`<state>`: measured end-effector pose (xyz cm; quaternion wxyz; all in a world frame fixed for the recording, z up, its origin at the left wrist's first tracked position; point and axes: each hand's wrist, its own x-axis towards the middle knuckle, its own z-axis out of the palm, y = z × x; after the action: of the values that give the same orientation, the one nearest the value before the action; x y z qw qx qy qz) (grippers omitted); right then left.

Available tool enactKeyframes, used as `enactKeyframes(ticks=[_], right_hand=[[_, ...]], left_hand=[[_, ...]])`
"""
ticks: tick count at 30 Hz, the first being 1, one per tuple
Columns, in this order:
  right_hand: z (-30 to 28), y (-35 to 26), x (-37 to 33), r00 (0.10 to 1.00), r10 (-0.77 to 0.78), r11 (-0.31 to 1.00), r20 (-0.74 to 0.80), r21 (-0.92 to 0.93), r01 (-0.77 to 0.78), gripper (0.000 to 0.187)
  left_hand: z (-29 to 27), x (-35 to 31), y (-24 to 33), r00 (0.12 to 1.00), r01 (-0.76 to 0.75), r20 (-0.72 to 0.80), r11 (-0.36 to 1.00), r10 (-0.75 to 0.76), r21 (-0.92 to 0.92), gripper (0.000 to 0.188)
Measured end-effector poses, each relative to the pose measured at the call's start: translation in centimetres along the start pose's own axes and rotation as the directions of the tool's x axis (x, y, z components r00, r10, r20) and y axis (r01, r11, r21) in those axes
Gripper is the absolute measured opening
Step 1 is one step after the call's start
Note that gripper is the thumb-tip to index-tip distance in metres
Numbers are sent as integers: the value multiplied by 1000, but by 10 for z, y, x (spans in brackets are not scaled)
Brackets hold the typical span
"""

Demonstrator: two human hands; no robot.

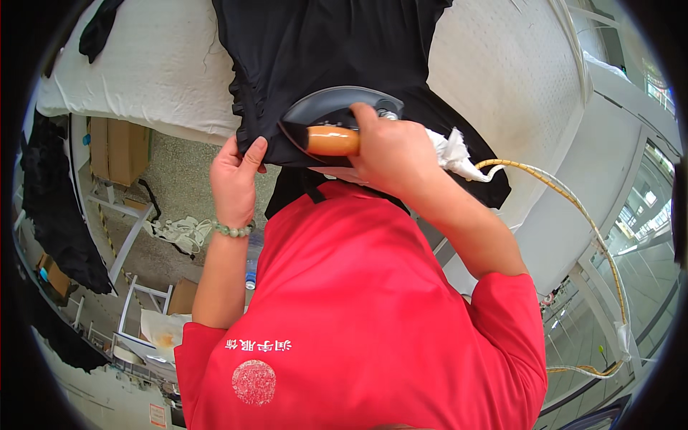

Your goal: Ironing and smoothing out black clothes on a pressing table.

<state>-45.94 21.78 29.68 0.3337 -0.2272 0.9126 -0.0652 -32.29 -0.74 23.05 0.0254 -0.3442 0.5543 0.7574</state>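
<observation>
A black garment (322,46) lies spread over the pale padded ironing table, with gathered ruffles along its left edge. My right hand (394,147) is wrapped round the orange-brown handle of a steam iron (333,104), whose grey soleplate rests on the garment near the table's front edge. White cloth is bundled at the iron's back, by my wrist. My left hand (240,161), with a beaded bracelet on its wrist, pinches the garment's lower left edge between thumb and fingers, just left of the iron.
A yellow-striped hose (552,183) runs from the iron to the right and down. The padded table (512,64) extends to both sides. At the left are a cardboard box (118,150), hanging black cloth (61,208), a metal frame and white cloth (183,233) on the floor.
</observation>
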Motion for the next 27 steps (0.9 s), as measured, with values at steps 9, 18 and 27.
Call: enactKeyframes(ticks=[9, 18, 27], right_hand=[[-27, 51, -12, 903, 314, 949, -294, 101, -297, 41], [-5, -3, -8, 999, -41, 999, 13, 26, 41, 52], [-55, 219, -15, 769, 484, 857, -418, 50, -513, 46]], left_hand=[[-4, -17, 13, 999, -39, -18, 997, 38, -62, 22], [-4, -19, 8, 995, -71, -64, 997, 71, -1, 22], [-7, -33, 17, 986, -140, -93, 990, 136, -30, 19]])
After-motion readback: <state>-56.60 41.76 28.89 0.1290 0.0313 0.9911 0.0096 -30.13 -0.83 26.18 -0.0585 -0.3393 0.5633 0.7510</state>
